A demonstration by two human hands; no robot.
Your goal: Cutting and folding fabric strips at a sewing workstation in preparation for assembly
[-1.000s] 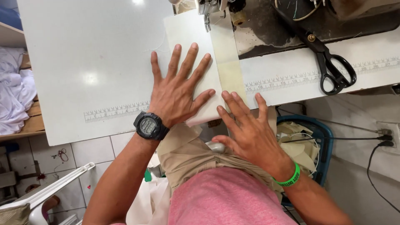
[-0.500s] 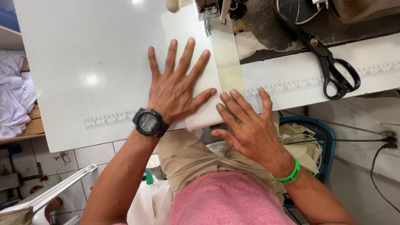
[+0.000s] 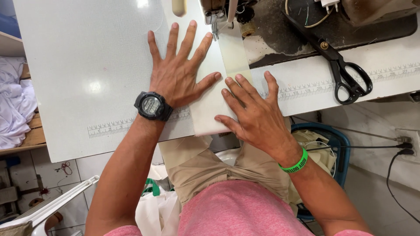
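My left hand [image 3: 179, 72] lies flat with fingers spread on a white fabric piece [image 3: 209, 109] on the sewing table [image 3: 78, 74]; a black watch is on that wrist. My right hand [image 3: 253, 111] presses flat on the fabric's near right edge, a green band on its wrist. A pale cream strip [image 3: 234, 54] runs from between my hands up to the presser foot of the sewing machine [image 3: 218, 13]. Neither hand grips anything.
Black scissors [image 3: 345, 74] lie on the machine bed at the right. A ruler strip [image 3: 118, 126] runs along the table's front edge. White cloth [image 3: 13, 100] is piled at the left. A blue bin [image 3: 326, 144] with cloth stands under the table beside wall cables.
Both hands have slid with the fabric away from me toward the machine's needle, and the view has shifted slightly.
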